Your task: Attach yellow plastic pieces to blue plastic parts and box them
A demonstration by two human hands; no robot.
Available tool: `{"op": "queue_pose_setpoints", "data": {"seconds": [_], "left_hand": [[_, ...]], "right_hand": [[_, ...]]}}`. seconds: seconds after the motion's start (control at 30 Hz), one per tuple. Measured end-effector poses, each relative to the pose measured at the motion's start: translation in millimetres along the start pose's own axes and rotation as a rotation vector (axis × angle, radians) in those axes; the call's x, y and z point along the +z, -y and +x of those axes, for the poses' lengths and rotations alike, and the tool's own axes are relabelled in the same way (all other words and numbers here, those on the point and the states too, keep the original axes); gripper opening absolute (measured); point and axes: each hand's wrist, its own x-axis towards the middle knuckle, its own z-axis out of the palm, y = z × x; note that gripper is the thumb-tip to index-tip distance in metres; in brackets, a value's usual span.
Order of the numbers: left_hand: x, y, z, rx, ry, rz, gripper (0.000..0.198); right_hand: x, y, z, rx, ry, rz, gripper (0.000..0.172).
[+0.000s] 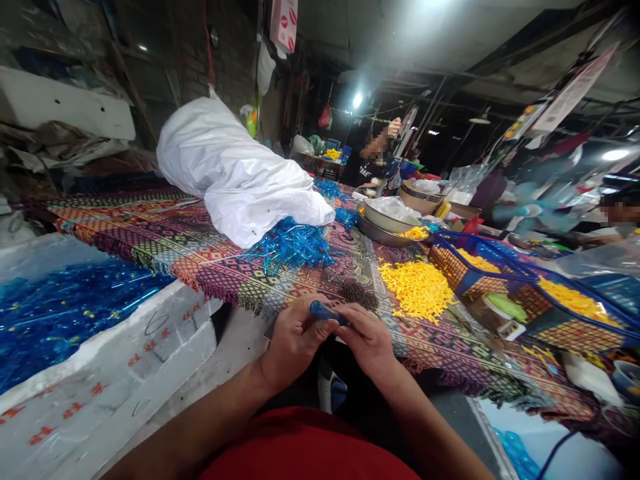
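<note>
**A:** What is noted first, by size?

**B:** A patterned cloth [165,233] is spread over the whole table. A white sack [235,167] is slumped on it at the far side. At the left a foam box [125,373] is set, filled with blue pieces flecked with yellow.

**A:** And the loose stock?

**B:** A blue pile [293,245] is heaped against the sack's lower end. A yellow pile [417,287] is spread to its right, beside a basket [480,267] in which more yellow is kept. Bowls [385,223] are stacked behind. A small dark pile [357,292] is noted between the two heaps, just beyond the hands.

**A:** The hands?

**B:** They are held close together at the table's near edge. One blue part [323,310] is held between them. One end is pinched by the thumb and fingers of the left hand [293,340]. The other end is gripped under the curled fingers of the right hand [367,340]. Whether anything smaller is tucked under those fingers cannot be told.

**A:** How far along is the work judged to be?

**B:** Midway at best. The box, where blue and yellow are seen together, is taken for finished stock and is well filled. Large heaps of all three sorts lie untouched on the cloth, though, and the sack looks full. Much is judged to be left.

**A:** Anyone else?

**B:** A person [380,143] is seen far back. No other hands are seen at this table.
</note>
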Motion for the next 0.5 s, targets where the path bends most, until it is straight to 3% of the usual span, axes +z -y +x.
{"op": "queue_pose_setpoints", "data": {"seconds": [0.17, 0.27, 0.37, 0.5], "left_hand": [[4.2, 3, 1, 0.201, 0.057, 0.231, 0.017], [3.8, 3, 3, 0.284, 0.132, 0.299, 0.018], [4.3, -2, 3, 0.324, 0.190, 0.345, 0.017], [6.6, -3, -2, 0.345, 0.219, 0.453, 0.018]], "right_hand": [[-9, 16, 5, -0.011, 0.029, 0.021, 0.033], [-20, 32, 17, -0.104, -0.006, -0.006, 0.036], [-24, 45, 24, -0.184, -0.026, -0.032, 0.028], [-17, 50, 20, -0.185, -0.042, -0.052, 0.019]]}}
